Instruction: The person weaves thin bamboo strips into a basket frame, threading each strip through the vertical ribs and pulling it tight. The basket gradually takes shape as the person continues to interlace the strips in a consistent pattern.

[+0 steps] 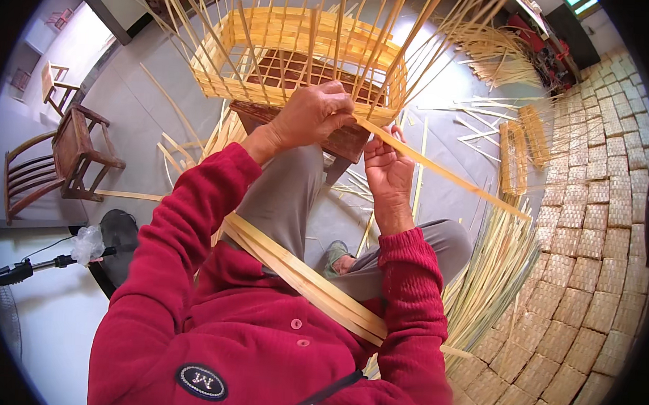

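Sitting over grey floor (135, 151), amid strips (494, 58), between woven pieces (575, 271) right and wooden chair (81, 145) left. Facing basket (274, 23) on brown stool (341, 142). Pinching yellow strip (452, 174) by basket's near wall with left hand (315, 114); touching it with curled right hand (390, 169), cannot tell if pinching.

A flat yellow strip (466, 183) is pinched by the left hand (314, 116) beside the openwork basket (270, 26), and its length is crossed by the upturned right hand (391, 169). The basket is supported by a brown wooden stool (347, 143), while wider pale bands (303, 280) are laid across the grey trousers (278, 193).
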Demonstrator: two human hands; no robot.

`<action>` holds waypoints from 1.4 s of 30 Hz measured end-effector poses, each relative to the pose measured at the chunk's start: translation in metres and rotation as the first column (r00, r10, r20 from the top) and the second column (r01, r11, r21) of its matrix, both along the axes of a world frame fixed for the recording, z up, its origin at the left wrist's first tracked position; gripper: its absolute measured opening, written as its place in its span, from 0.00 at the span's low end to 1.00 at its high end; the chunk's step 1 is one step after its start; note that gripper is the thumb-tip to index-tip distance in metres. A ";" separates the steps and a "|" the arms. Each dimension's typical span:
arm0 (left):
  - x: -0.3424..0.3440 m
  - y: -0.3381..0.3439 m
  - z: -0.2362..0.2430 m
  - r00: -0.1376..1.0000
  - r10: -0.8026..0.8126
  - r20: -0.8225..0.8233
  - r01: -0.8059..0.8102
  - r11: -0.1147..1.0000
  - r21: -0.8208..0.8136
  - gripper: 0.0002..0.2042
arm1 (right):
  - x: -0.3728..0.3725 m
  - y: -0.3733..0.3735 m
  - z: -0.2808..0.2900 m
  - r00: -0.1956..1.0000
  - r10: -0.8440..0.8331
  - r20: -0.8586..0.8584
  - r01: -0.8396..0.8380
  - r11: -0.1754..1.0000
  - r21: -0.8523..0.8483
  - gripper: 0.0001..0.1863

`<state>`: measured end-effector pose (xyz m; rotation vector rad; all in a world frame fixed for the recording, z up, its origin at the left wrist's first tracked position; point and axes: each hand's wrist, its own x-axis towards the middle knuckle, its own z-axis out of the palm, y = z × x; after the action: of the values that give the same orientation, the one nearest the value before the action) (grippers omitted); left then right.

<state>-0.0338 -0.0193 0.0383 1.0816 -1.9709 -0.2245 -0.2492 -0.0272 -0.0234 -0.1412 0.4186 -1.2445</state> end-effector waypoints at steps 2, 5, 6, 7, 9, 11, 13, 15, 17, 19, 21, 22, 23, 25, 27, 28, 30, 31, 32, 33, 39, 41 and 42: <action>0.007 -0.005 0.005 0.997 -0.073 0.013 0.073 0.996 0.046 0.08 | -0.005 -0.019 0.004 0.989 0.135 -0.059 -0.142 0.980 -0.137 0.11; 0.021 -0.011 0.009 0.992 -0.126 0.029 0.123 0.987 0.103 0.09 | 0.022 -0.017 0.055 0.820 0.029 -0.572 -0.349 0.817 -0.458 0.30; 0.022 -0.012 0.011 0.990 -0.138 0.029 0.134 0.986 0.103 0.09 | 0.024 -0.017 0.064 0.764 -0.036 -0.644 -0.400 0.756 -0.518 0.34; 0.022 -0.014 0.011 0.987 -0.156 0.027 0.153 0.983 0.102 0.09 | 0.024 -0.017 0.071 0.702 -0.115 -0.703 -0.452 0.690 -0.565 0.38; 0.022 -0.015 0.009 0.986 -0.159 0.052 0.152 0.982 0.110 0.10 | 0.026 -0.014 0.080 0.657 -0.140 -0.741 -0.506 0.647 -0.570 0.47; 0.021 -0.015 0.011 0.984 -0.166 0.070 0.157 0.980 0.121 0.10 | 0.023 -0.015 0.087 0.625 -0.133 -0.769 -0.547 0.628 -0.554 0.43; 0.018 -0.016 0.013 0.984 -0.176 0.023 0.170 0.974 0.150 0.11 | 0.023 -0.015 0.086 0.522 -0.374 -0.767 -0.496 0.598 -0.629 0.19; 0.019 -0.021 0.009 0.985 -0.170 0.002 0.168 0.978 0.119 0.11 | 0.023 -0.013 0.087 0.415 -0.566 -0.712 -0.431 0.567 -0.702 0.10; 0.019 -0.021 0.008 0.983 -0.184 -0.014 0.185 0.975 0.124 0.11 | 0.020 -0.011 0.077 0.517 -0.531 -0.671 -0.198 0.689 -0.697 0.15; 0.021 -0.018 0.010 0.984 -0.177 -0.004 0.175 0.970 0.166 0.11 | 0.020 -0.014 0.076 0.522 -0.586 -0.620 -0.019 0.719 -0.695 0.13; 0.017 -0.019 0.011 0.978 -0.203 -0.038 0.207 0.965 0.160 0.10 | 0.003 -0.032 0.067 0.299 -0.680 -0.669 -0.077 0.682 -0.728 0.15; 0.021 -0.018 0.010 0.978 -0.203 -0.045 0.207 0.964 0.165 0.10 | 0.007 -0.032 0.073 0.255 -0.695 -0.672 -0.086 0.676 -0.732 0.19; 0.023 -0.016 0.011 0.980 -0.197 -0.039 0.201 0.964 0.172 0.10 | 0.011 -0.029 0.083 0.211 -0.708 -0.674 -0.096 0.671 -0.735 0.23; 0.023 -0.016 0.013 0.981 -0.192 -0.034 0.195 0.964 0.181 0.10 | 0.004 -0.027 0.094 0.238 -0.622 -0.746 -0.217 0.714 -0.665 0.30; 0.022 -0.020 0.007 0.974 -0.212 -0.078 0.222 0.962 0.156 0.10 | -0.001 -0.026 0.099 0.226 -0.583 -0.781 -0.282 0.728 -0.625 0.27; 0.021 -0.022 0.005 0.969 -0.222 -0.112 0.236 0.962 0.135 0.10 | -0.003 -0.032 0.092 0.250 -0.571 -0.782 -0.227 0.751 -0.620 0.20; 0.020 -0.024 0.000 0.973 -0.190 -0.134 0.208 0.968 0.139 0.09 | -0.008 -0.036 0.079 0.571 -0.448 -0.688 0.074 0.862 -0.501 0.09; 0.015 -0.022 0.002 0.975 -0.106 -0.193 0.144 0.971 0.191 0.08 | 0.000 -0.025 0.088 0.731 -0.410 -0.546 0.281 0.910 -0.306 0.08; 0.008 -0.019 0.003 0.969 -0.020 -0.245 0.083 0.966 0.246 0.08 | -0.010 -0.027 0.074 0.920 -0.320 -0.228 0.279 0.940 -0.195 0.08; -0.001 -0.019 0.005 0.954 0.067 -0.291 0.026 0.952 0.304 0.07 | -0.011 -0.024 0.073 0.909 -0.348 -0.228 0.344 0.937 -0.059 0.10; -0.023 -0.027 -0.018 0.937 0.349 0.012 -0.348 0.937 -0.039 0.06 | 0.004 -0.005 0.068 0.879 -0.378 -0.292 0.313 0.917 -0.246 0.12; -0.019 -0.025 -0.023 0.915 0.373 0.153 -0.370 0.928 -0.048 0.09 | 0.005 -0.003 0.070 0.836 -0.390 -0.385 0.254 0.898 -0.359 0.12; -0.016 -0.028 -0.025 0.913 0.353 0.203 -0.347 0.936 -0.065 0.11 | 0.004 -0.004 0.073 0.838 -0.368 -0.403 0.186 0.887 -0.423 0.13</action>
<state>-0.0502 -0.0470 0.0137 1.4675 -1.9134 0.1178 -0.2456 -0.0308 0.0496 -0.7452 0.6424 -1.5778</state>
